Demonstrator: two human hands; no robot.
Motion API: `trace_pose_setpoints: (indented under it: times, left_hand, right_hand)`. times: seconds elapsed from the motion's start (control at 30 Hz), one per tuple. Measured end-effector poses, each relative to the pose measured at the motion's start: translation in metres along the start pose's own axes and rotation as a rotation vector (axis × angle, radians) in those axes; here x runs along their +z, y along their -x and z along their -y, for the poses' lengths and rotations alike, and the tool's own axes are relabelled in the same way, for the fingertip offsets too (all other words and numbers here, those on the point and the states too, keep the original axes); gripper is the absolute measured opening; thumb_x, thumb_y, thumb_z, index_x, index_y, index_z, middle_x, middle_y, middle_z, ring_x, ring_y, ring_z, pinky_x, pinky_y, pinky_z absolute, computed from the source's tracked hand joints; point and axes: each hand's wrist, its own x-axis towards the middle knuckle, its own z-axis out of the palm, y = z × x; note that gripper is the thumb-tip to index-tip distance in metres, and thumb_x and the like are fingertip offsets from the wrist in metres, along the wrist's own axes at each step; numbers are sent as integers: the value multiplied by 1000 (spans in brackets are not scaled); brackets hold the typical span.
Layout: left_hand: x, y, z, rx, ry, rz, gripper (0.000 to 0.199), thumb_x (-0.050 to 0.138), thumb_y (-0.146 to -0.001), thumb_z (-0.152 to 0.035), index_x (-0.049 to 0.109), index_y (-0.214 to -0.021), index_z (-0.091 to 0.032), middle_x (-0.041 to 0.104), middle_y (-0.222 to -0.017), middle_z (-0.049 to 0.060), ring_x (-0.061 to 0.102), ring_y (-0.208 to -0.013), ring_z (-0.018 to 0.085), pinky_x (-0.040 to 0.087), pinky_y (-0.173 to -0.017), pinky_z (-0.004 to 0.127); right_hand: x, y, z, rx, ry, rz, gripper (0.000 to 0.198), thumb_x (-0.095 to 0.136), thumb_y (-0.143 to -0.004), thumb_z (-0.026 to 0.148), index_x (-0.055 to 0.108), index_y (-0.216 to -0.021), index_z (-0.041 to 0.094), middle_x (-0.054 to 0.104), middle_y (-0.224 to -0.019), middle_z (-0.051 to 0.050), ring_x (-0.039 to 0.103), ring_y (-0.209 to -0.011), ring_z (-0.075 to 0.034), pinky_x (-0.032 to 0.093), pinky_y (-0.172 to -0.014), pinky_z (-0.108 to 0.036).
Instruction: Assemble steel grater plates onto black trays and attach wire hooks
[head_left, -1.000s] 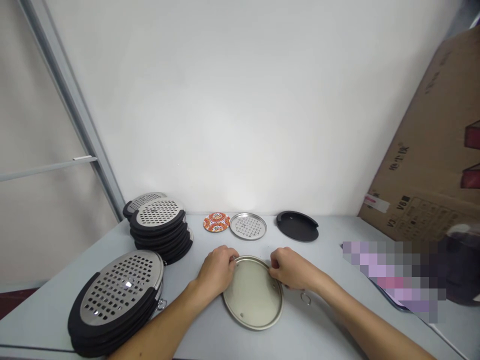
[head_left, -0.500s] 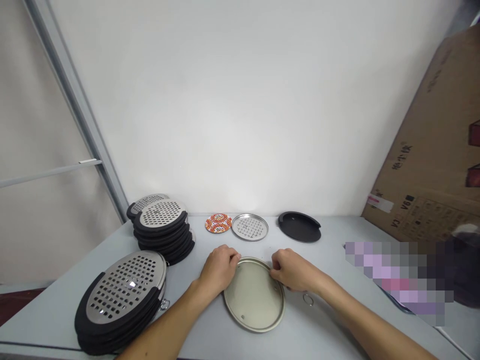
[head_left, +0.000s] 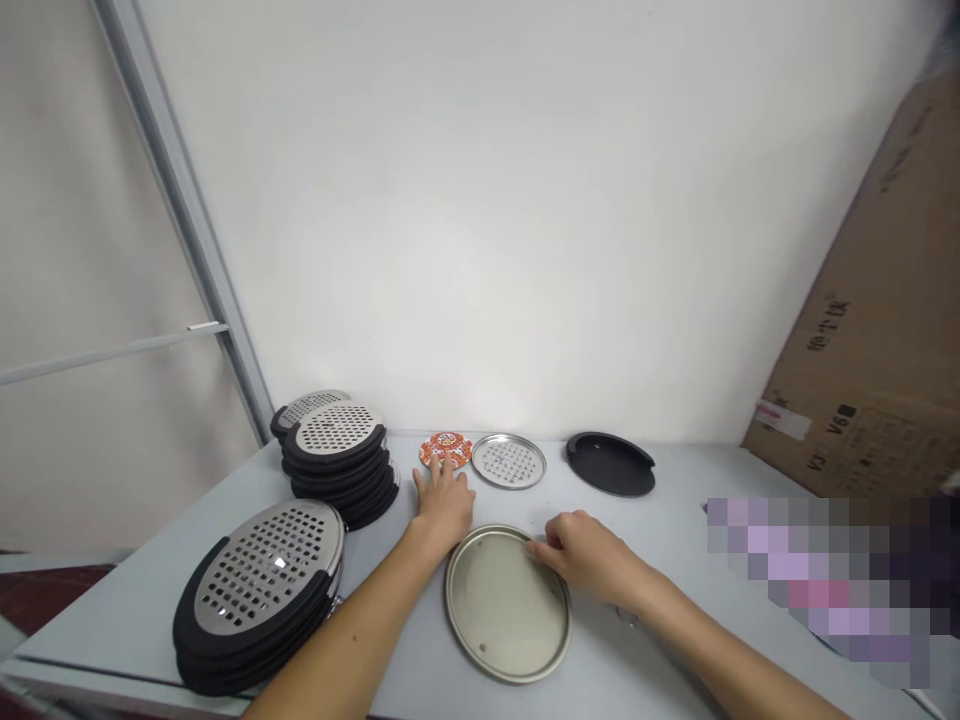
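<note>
A round shallow metal tray [head_left: 508, 605] lies flat on the table in front of me. At its upper right rim is my right hand [head_left: 589, 552], closed, with thumb and curled fingers on the edge; the far side of the grip is hidden. My left hand [head_left: 442, 505] reaches past the tray with fingers spread. Its fingertips are over the near edge of an orange and white patterned disc [head_left: 445, 445], and I cannot tell whether they touch it. Just right of that disc sits a round metal grater plate [head_left: 509, 462] with a raised rim.
Two stacks of black-edged round graters stand at left, the near stack [head_left: 266, 570] and the far stack [head_left: 337, 455]. A black round holder [head_left: 610, 468] lies at the back right. A small metal ring [head_left: 627, 617] shows under my right wrist. A cardboard box [head_left: 862, 370] leans at right.
My left hand has let go of the tray's rim and moved forward to the patterned disc, its fingers opening. The right hand stays at the rim. The view has shifted slightly.
</note>
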Motion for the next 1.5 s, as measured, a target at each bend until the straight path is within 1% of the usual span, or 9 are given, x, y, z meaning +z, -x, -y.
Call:
trace_pose_setpoints:
  times: [0.37, 0.53, 0.67, 0.83, 1.03, 1.13, 1.3, 1.37, 1.5]
  left_hand:
    - [8, -8, 6, 11, 26, -47, 43, 38, -92, -24, 47, -133, -15, 37, -147, 17, 25, -137, 36, 9, -105, 70]
    - [3, -2, 5, 1, 38, -86, 48, 42, -90, -20, 41, -138, -15, 33, -149, 17, 25, -136, 36, 10, -106, 68]
    - [-10, 5, 5, 13, 106, -267, 51, 43, -88, -14, 37, -139, -16, 40, -145, 14, 33, -133, 30, 15, -111, 57]
    - [-22, 3, 15, 74, 275, -522, 47, 43, -85, -6, 47, -131, -17, 54, -131, 11, 51, -119, 23, 39, -104, 37]
    - [-26, -1, 19, 83, 531, -719, 40, 50, -82, -3, 59, -118, -16, 62, -122, 10, 58, -111, 23, 46, -98, 37]
    - [-34, 5, 14, -11, 795, -638, 36, 57, -79, -8, 62, -114, -16, 65, -116, 9, 64, -99, 22, 52, -87, 33]
    - [-46, 17, 7, -44, 1160, -297, 30, 61, -78, -17, 65, -107, -15, 73, -89, 7, 68, -79, 19, 53, -69, 27]
    - [-47, 21, 4, -15, 1215, -199, 30, 61, -77, -17, 66, -106, -14, 73, -83, 7, 68, -75, 19, 51, -66, 26]
    - [-48, 28, -3, 78, 1189, -100, 29, 61, -76, -16, 67, -104, -15, 71, -101, 10, 66, -78, 18, 51, -71, 27]
  right_hand:
    - [-1, 1, 1, 25, -14, 6, 38, 50, -87, 43, 60, -61, 18, 64, -67, -8, 57, -60, -18, 26, -49, -26]
    - [-2, 0, 1, 26, -28, -1, 37, 51, -87, 43, 58, -60, 18, 62, -65, -7, 55, -59, -17, 26, -48, -26]
    - [-1, 0, 0, 11, -31, -5, 39, 50, -87, 42, 55, -57, 18, 59, -61, -6, 51, -55, -15, 26, -48, -26]
    - [-1, -1, -2, 11, -33, -5, 40, 50, -86, 44, 53, -56, 18, 57, -58, -4, 47, -52, -14, 26, -48, -25]
    - [-1, -2, -2, 30, -61, -69, 41, 52, -86, 45, 55, -55, 18, 58, -57, -4, 49, -52, -14, 27, -49, -25]
    - [-4, -4, -5, -8, -132, -219, 37, 50, -88, 44, 59, -62, 19, 63, -61, -4, 55, -58, -16, 31, -53, -25]
    - [-18, -8, -11, -24, -276, -456, 34, 44, -91, 42, 64, -78, 19, 66, -66, -3, 61, -63, -18, 38, -58, -26]
    - [-23, -9, -12, -6, -338, -484, 32, 45, -91, 44, 64, -83, 19, 65, -66, -2, 62, -62, -18, 41, -60, -26]
    - [-21, -8, -9, -90, -482, -456, 31, 52, -88, 45, 65, -101, 20, 70, -86, -5, 65, -74, -19, 48, -64, -27]
